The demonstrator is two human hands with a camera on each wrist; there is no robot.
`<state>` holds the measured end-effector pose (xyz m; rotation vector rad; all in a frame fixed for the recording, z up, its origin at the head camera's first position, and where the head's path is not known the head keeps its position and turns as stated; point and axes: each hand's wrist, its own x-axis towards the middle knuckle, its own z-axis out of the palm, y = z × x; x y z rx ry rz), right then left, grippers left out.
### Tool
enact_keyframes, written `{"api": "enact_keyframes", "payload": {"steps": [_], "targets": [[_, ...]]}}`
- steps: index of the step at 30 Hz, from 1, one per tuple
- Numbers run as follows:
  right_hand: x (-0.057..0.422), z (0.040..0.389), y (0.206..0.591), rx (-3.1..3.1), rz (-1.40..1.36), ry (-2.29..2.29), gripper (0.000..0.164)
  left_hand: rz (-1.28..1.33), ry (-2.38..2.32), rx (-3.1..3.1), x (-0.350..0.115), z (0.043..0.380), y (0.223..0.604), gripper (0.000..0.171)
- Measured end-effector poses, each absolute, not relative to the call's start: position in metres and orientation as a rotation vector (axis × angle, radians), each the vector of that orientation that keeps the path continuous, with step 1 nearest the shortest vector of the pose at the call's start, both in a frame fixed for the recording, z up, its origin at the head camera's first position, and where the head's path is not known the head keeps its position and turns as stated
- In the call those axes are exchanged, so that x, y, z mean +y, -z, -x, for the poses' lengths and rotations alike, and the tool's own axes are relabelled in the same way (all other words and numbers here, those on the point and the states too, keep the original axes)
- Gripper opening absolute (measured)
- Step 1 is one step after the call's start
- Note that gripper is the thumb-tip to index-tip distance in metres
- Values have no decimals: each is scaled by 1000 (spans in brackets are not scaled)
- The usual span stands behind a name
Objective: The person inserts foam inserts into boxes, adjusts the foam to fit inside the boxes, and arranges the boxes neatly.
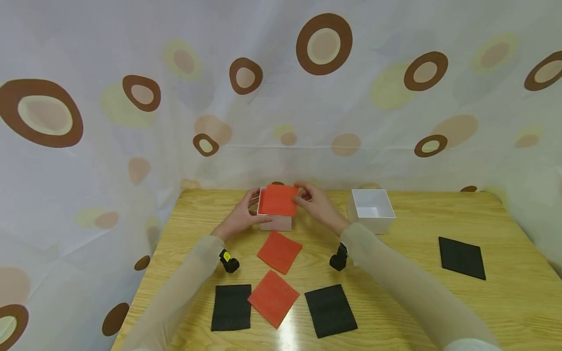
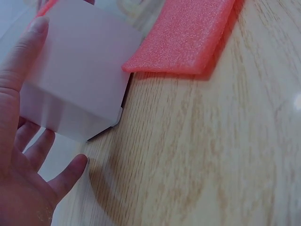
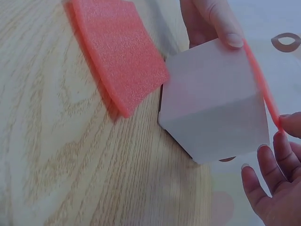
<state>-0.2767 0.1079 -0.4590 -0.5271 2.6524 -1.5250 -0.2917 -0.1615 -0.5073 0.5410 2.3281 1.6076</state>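
A white open-topped box (image 1: 276,224) stands near the table's far edge. Over its mouth lies a red foam square (image 1: 280,200), covering most of the opening and jutting past the right rim. My left hand (image 1: 240,217) holds the box from the left, its thumb along the front wall near the rim and other fingers around the side. At the right, my right hand (image 1: 316,202) pinches the foam square's edge between thumb and fingertips, as the right wrist view shows. What lies deeper inside this box is hidden by the foam.
Two red foam squares (image 1: 279,252) lie in front of the box, the nearer one between two black squares (image 1: 231,308). A second white box (image 1: 373,225) stands open to the right. Another black square (image 1: 462,258) lies far right. A patterned curtain (image 1: 281,107) hangs behind the table.
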Motion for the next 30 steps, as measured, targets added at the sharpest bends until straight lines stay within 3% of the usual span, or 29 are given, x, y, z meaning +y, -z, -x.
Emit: {"api": "enact_keyframes", "payload": {"steps": [10,17,26,30], "targets": [[96,280,461,2708,474,1465,39,-577,-1606,2338,-161,292,505,97],[93,278,463,2743,447,1442,48,-559,-1603,2332,-160,291,505,96],[94,279,469,2790,746,1188,69,-557,-1595,2325,-161,290,505,97],[94,280,471,2798,780,1155,70,-559,-1595,2317,-161,291,505,98]]}}
